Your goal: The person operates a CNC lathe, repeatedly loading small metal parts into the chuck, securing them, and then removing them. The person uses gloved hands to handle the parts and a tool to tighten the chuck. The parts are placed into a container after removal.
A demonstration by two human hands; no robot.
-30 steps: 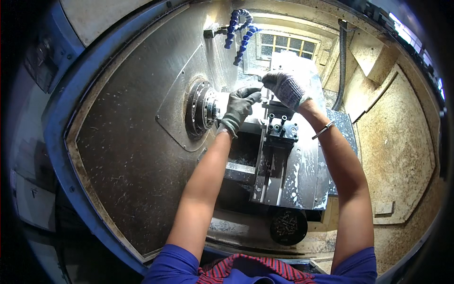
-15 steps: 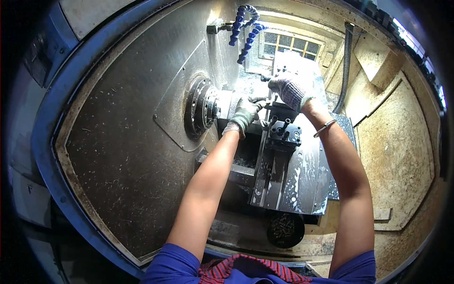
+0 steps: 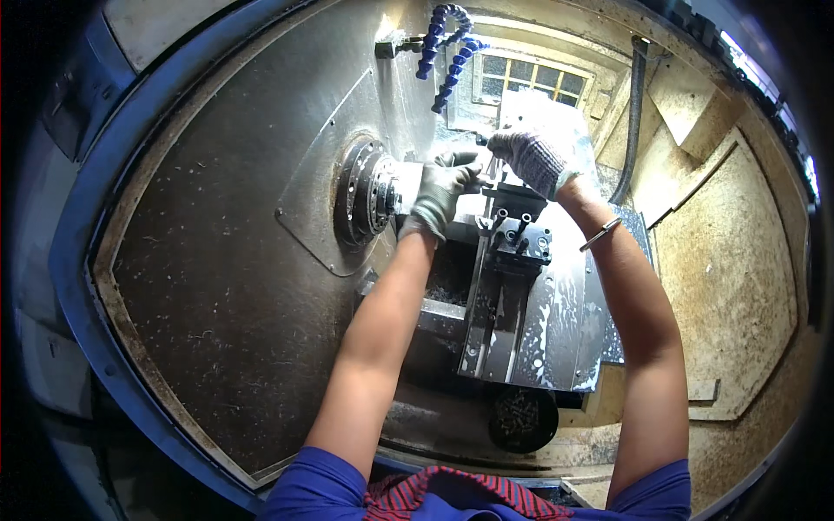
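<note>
My left hand [image 3: 441, 193], in a grey-green coated glove, is between the lathe's round spindle chuck [image 3: 367, 189] and the tool slide. Its fingers are curled together at a tool holder; what they pinch is hidden. Beyond the tool block, my right hand [image 3: 532, 162], in a knitted glove with a dark pattern, is closed with its fingertips bent down. A small dark end shows beside its fingers, too little to name. Nearer to me, a black tool block [image 3: 519, 245] with upright bolts sits on the slide [image 3: 560, 339], which is wet with white coolant.
Blue jointed coolant hoses [image 3: 450, 52] hang behind my hands. A black hose [image 3: 636, 122] runs down the back right. A round dark container [image 3: 523, 421] of small metal pieces stands below the slide. The blue door frame [image 3: 76, 286] curves along the left.
My left hand has lifted and turned slightly, moving a little away from me, with its fingers more curled. My right hand has shifted slightly left, still closed.
</note>
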